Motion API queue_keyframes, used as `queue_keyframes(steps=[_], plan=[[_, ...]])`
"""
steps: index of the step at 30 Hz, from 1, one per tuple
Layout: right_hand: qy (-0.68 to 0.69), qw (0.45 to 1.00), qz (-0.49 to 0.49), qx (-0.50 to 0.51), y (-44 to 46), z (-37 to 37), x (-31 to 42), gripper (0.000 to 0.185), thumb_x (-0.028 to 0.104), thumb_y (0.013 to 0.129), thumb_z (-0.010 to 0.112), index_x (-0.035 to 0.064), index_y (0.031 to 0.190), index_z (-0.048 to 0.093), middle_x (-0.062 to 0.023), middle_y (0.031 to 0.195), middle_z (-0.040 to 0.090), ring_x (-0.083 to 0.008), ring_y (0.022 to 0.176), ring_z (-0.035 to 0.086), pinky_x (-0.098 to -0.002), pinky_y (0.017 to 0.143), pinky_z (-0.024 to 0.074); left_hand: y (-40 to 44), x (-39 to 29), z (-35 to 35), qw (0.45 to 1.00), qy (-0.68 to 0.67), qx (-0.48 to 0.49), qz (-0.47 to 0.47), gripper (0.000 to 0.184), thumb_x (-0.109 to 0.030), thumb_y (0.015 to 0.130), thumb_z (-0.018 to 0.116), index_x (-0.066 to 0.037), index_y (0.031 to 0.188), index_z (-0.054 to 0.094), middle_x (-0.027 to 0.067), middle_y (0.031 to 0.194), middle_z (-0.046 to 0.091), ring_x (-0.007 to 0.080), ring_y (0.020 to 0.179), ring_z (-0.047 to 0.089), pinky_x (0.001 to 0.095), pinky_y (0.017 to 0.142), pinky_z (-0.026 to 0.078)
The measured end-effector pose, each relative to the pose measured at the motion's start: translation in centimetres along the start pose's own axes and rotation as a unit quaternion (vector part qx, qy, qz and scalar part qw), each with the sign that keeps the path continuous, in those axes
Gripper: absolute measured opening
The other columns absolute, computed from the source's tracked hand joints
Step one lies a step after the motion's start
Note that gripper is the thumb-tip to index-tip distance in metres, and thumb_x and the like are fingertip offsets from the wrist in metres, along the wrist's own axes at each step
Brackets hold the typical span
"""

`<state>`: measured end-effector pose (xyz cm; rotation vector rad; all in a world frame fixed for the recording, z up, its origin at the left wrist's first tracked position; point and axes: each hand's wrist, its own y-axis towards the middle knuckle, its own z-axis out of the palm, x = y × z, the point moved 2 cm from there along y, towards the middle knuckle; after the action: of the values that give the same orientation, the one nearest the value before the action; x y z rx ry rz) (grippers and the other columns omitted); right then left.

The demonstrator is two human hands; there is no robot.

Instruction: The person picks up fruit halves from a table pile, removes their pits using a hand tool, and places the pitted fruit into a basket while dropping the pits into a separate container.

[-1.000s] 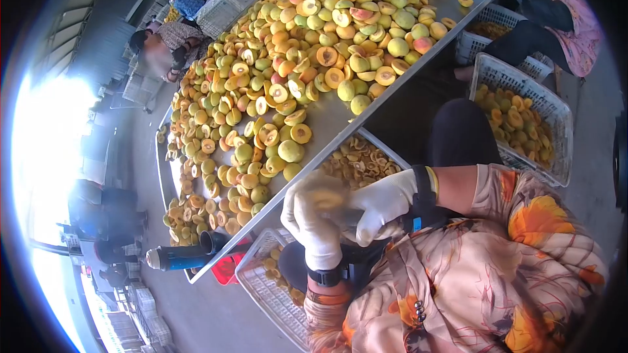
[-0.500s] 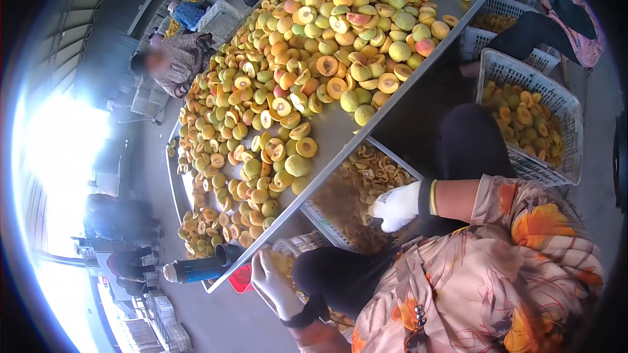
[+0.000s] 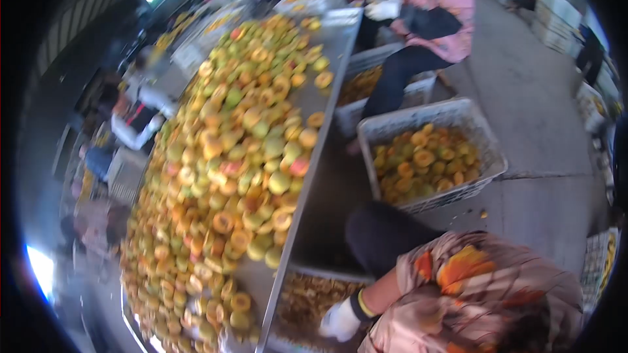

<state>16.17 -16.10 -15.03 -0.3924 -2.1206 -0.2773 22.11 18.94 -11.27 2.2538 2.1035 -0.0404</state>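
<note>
Here's my gloved right hand, low over the bin of brown scraps, fingers too blurred to tell how far they're spread or whether they've got anything. To its left, what looks like my left hand is a white smear at the fruit pile's near end; can't tell its grip either. The fruit pile, many pieces halved, runs far along the metal table. Farther right, a crate holds more fruit; beyond it sits a person in pink.
</note>
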Motion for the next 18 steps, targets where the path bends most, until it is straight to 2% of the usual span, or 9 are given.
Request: queue_keyframes(steps=[1,2,4,8,12,15,18], plan=[[-0.056,0.997,0.015,0.056,1.4,0.8,-0.7,0.026,0.022,0.083,0.064,0.0010,0.100,0.064,-0.0228,0.087,0.069,-0.0433,0.085,0.068,-0.0499,0.074,0.0540,2.1,-1.6,0.3,1.000,0.017,0.008,-0.009,0.063,-0.026,0.083,0.076,-0.003,0.138,0.056,0.0252,0.112,0.067,0.0417,0.102,0.065,0.0533,0.085,0.052],[-0.009,0.997,-0.032,0.069,1.4,0.2,-0.7,0.031,0.024,0.083,0.069,0.0028,0.105,0.067,-0.0260,0.103,0.067,-0.0423,0.100,0.065,-0.0508,0.088,0.0521,3.3,-3.0,0.4,0.999,0.036,0.016,-0.021,0.064,-0.026,0.083,0.076,-0.003,0.139,0.056,0.0250,0.113,0.066,0.0411,0.104,0.064,0.0529,0.087,0.051],[-0.008,0.998,-0.032,0.047,1.2,-0.2,-0.9,0.030,0.023,0.082,0.068,0.0011,0.102,0.067,-0.0245,0.095,0.068,-0.0428,0.092,0.065,-0.0499,0.082,0.0534,4.5,-5.3,0.1,0.998,0.054,0.016,-0.042,0.065,-0.027,0.083,0.076,-0.003,0.140,0.055,0.0244,0.117,0.065,0.0400,0.107,0.063,0.0521,0.090,0.049],[-0.002,0.999,-0.023,0.027,1.3,-0.5,-0.9,0.027,0.022,0.079,0.067,0.0011,0.096,0.068,-0.0235,0.092,0.068,-0.0415,0.087,0.066,-0.0495,0.079,0.0540,4.2,-7.6,-0.7,0.996,0.036,0.007,-0.076,0.067,-0.029,0.084,0.075,-0.004,0.142,0.053,0.0234,0.123,0.063,0.0376,0.113,0.061,0.0504,0.096,0.046],[0.013,1.000,-0.025,0.009,0.9,-1.0,-0.9,0.027,0.022,0.079,0.067,0.0014,0.096,0.069,-0.0236,0.093,0.069,-0.0408,0.088,0.067,-0.0489,0.079,0.0544,2.9,-8.3,-1.9,0.983,-0.111,-0.047,-0.138,0.069,-0.030,0.085,0.074,-0.004,0.144,0.052,0.0224,0.129,0.061,0.0353,0.119,0.058,0.0488,0.102,0.042],[-0.009,0.999,-0.039,-0.037,1.4,-0.9,-1.0,0.032,0.022,0.079,0.067,-0.0005,0.101,0.067,-0.0237,0.096,0.069,-0.0420,0.090,0.067,-0.0493,0.082,0.0544,0.9,-9.7,-3.0,0.917,-0.338,-0.087,-0.194,0.070,-0.032,0.086,0.074,-0.005,0.146,0.050,0.0216,0.134,0.060,0.0335,0.124,0.057,0.0475,0.106,0.040],[-0.015,0.996,-0.049,-0.074,0.4,-3.3,1.8,0.038,0.025,0.083,0.065,-0.0027,0.110,0.062,-0.0256,0.098,0.068,-0.0436,0.093,0.067,-0.0499,0.083,0.0541,-2.7,-12.8,-5.0,0.789,-0.553,-0.087,-0.254,0.072,-0.033,0.086,0.073,-0.005,0.148,0.049,0.0209,0.139,0.058,0.0317,0.128,0.055,0.0463,0.111,0.037]])
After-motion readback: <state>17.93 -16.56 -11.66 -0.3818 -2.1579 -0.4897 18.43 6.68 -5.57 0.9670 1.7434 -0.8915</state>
